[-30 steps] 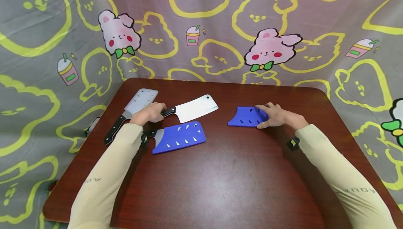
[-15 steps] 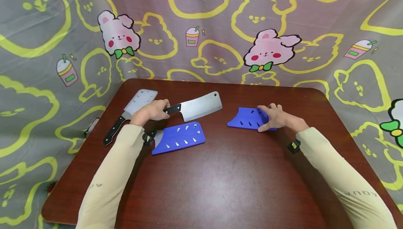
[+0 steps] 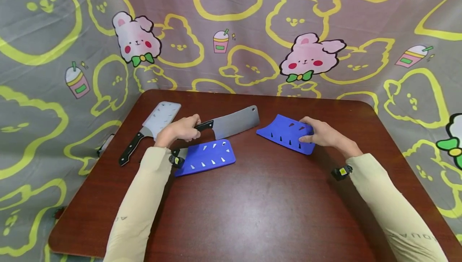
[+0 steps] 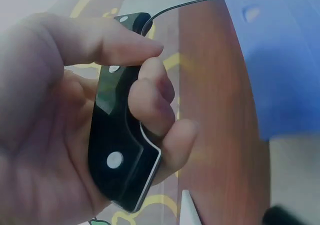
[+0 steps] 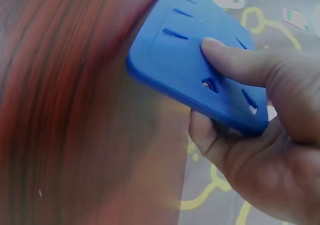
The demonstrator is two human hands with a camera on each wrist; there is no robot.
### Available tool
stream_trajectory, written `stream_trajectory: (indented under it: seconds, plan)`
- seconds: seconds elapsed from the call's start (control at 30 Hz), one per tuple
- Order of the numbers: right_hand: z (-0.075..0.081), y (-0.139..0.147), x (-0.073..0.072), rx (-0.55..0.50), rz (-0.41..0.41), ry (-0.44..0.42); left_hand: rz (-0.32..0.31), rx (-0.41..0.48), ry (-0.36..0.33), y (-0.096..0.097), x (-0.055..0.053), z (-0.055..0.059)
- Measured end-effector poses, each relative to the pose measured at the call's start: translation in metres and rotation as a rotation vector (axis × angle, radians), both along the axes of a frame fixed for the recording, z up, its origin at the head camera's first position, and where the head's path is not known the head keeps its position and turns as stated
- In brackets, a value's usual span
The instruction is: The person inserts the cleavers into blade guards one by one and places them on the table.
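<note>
My left hand (image 3: 186,128) grips the black riveted handle (image 4: 117,135) of a bare cleaver (image 3: 236,122), its blade pointing right and tilted in the head view. To the right, my right hand (image 3: 319,132) pinches a blue slotted blade sheath (image 3: 286,134) at its closed end. The right wrist view shows the thumb on the sheath's upper face and fingers beneath it. The sheath's open end faces the cleaver's tip, with a gap between them. Just in front of my left hand lies a second cleaver in a blue sheath (image 3: 207,157), its handle partly hidden by my wrist.
A third cleaver in a pale translucent sheath (image 3: 162,115) lies at the far left, its black handle (image 3: 130,149) toward the table's left edge. The brown table (image 3: 252,206) stands against a patterned curtain (image 3: 249,25) at the back and sides.
My left hand has lifted the bare cleaver and carried it right, its blade tilting. My right hand has closed on the loose blue sheath and raised and tilted it from the table.
</note>
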State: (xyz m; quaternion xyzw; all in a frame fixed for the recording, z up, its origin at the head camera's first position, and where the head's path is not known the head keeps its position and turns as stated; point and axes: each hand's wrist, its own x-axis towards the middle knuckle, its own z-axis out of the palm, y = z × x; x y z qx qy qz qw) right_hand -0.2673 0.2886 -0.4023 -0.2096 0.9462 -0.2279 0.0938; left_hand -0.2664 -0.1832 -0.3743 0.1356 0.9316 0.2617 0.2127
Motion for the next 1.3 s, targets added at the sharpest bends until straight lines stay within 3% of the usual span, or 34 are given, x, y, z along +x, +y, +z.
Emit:
stream_trajectory:
  seconds: [0.17, 0.47, 0.63, 0.8, 1.03, 1.17, 1.3]
  plan:
    - [0.005, 0.001, 0.008, -0.116, -0.027, 0.045, 0.038, 0.04, 0.05, 0.005, 0.006, 0.0]
    - [0.023, 0.007, 0.025, -0.321, -0.264, 0.145, 0.069, 0.192, 0.137, 0.007, 0.011, 0.001]
    - [0.038, 0.008, 0.032, -0.51, -0.317, 0.215, 0.103, 0.231, 0.202, 0.011, 0.014, 0.005]
    - [0.052, 0.009, 0.036, -0.815, -0.286, 0.227, 0.106, 0.254, 0.257, 0.014, 0.019, 0.01]
    - [0.065, 0.012, 0.038, -1.261, -0.129, 0.198, 0.082, 0.281, 0.322, 0.013, 0.025, 0.024]
    - [0.07, 0.013, 0.039, -1.408, -0.07, 0.214, 0.057, 0.296, 0.347, 0.013, 0.03, 0.034]
    - [0.071, 0.012, 0.041, -1.476, -0.077, 0.223, 0.031, 0.311, 0.369, 0.015, 0.034, 0.042]
